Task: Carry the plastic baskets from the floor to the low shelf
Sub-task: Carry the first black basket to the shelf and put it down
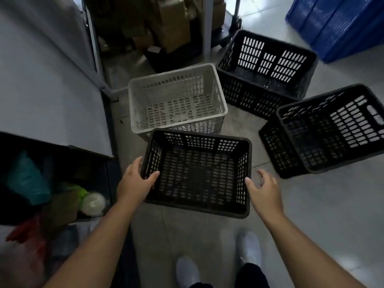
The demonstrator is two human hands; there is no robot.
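The nearest black basket (197, 173) is sitting on the floor just ahead of the feet, with the left hand (135, 181) curling over its left rim, thumb inside, while the right hand (264, 188) is hovering just beside the right rim, fingers spread and holding nothing. For a level lift, the right hand should be gripping the opposite rim at matching depth first. A white basket (176, 98) and two more black baskets (266, 69) (326, 129) are waiting beyond; the shelf (52, 80) lies left.
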